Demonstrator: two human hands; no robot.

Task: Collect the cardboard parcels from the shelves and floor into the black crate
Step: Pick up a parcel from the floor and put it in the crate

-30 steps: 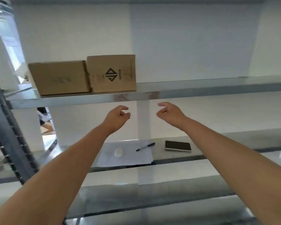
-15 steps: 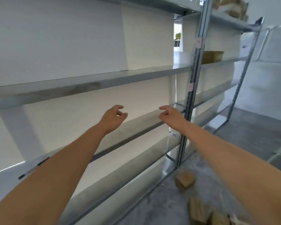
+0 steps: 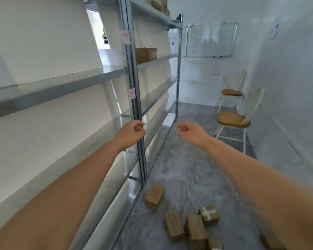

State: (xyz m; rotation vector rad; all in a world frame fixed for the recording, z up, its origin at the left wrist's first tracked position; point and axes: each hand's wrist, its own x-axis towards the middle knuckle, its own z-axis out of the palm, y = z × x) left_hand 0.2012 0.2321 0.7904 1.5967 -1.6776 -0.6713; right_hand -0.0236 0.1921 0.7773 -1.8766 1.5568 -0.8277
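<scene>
One small parcel (image 3: 154, 195) sits alone on the floor (image 3: 188, 159), tipped at an angle just beside the foot of the shelving upright (image 3: 134, 98). A loose cluster of parcels (image 3: 196, 231) lies nearer the person, some touching and at mixed angles, which reads as scattered rather than stacked. A larger shelf parcel (image 3: 145, 55) stands on the middle shelf (image 3: 157, 59) beyond the upright, close to the post. More cardboard (image 3: 159, 4) shows on the top shelf (image 3: 152, 16), too blurred to count. The black crate is not in view, so anything picked up will probably have to be carried to it.

The left hand (image 3: 132, 133) and right hand (image 3: 191, 131) are held out ahead, fingers loosely curled and gripping nothing. The left one is in front of the upright; I cannot tell whether it touches it. Empty and apart, they look readied for a two-handed lift. The floor cluster seems the nearest pick and calls for bending down. Two wooden-seated chairs (image 3: 233, 120) stand further along, well apart from the parcels.
</scene>
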